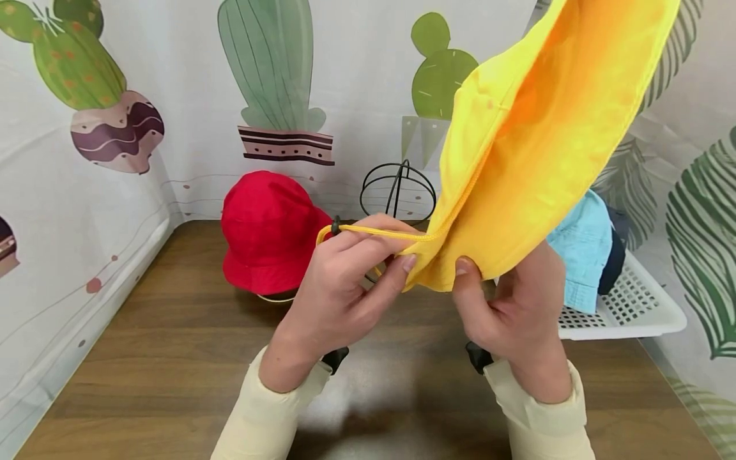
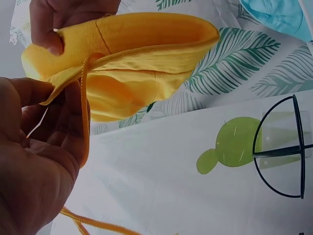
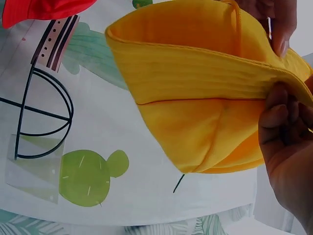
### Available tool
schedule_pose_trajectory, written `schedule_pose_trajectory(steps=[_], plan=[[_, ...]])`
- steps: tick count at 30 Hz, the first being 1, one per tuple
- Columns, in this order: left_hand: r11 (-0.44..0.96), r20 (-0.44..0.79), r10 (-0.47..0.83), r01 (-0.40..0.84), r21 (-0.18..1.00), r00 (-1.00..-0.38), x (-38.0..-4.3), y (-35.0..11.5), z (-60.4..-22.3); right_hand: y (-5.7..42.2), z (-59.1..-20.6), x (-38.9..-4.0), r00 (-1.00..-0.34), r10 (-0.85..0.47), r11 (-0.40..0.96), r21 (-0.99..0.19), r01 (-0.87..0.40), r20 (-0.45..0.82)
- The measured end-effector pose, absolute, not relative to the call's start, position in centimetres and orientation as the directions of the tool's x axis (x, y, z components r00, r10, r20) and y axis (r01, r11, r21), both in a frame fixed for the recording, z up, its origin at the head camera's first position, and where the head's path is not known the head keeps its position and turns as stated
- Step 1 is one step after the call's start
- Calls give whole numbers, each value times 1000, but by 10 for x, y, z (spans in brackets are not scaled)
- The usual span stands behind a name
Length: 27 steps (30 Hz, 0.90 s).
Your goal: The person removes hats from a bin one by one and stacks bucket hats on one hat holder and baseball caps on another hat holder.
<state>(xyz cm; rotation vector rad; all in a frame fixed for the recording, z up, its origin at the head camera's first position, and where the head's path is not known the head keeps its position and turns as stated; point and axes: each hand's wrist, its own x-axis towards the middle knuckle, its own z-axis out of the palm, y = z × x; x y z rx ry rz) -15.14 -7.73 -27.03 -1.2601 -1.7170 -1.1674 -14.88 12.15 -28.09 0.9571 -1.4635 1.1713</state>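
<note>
Both hands hold up a yellow bucket hat (image 1: 517, 147), tilted so its inside and brim face the head camera. My left hand (image 1: 345, 281) pinches the near edge of the hat between thumb and fingers. A yellow chin cord (image 1: 379, 231) runs from the hat across the back of those fingers, with a dark cord stopper (image 1: 336, 225) on it. On the other side, my right hand (image 1: 512, 306) grips the brim, thumb on top and fingers behind. In the right wrist view the crown of the hat (image 3: 195, 127) hangs below the stitched brim.
A red bucket hat (image 1: 267, 230) sits on a stand at the left of the wooden table (image 1: 172, 358). Behind the hands stands a bare black wire hat stand (image 1: 397, 185). At the right, a white basket (image 1: 650, 313) holds a light blue hat (image 1: 583, 249) and a dark one.
</note>
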Motion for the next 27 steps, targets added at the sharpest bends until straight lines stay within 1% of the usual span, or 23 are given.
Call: schedule_pose_trajectory(steps=[3,8,13,20,22,27], plan=[[139,907,307,957,255,-287,-153,-80,-270,122,-281,-152,-167,32,194,-170,-966,985],[178,911,279,949,261,-303,-155,-85,-270,123,-281,-155,-139,73,184,-151,-971,988],[187,918,222,938,291,-329,-156,-90,-268,126,-282,-157,-123,133,226,-151,-962,983],[209,927,157,929,305,-339,-161,-94,-266,132,-282,-161,-74,225,311,-143,-939,972],[206,925,129,922,327,-357,-162,-96,-266,134,-283,-161,-66,247,337,-149,-930,967],[196,903,27,888,416,-429,-163,-101,-266,136,-281,-163,-44,321,333,-156,-930,946]])
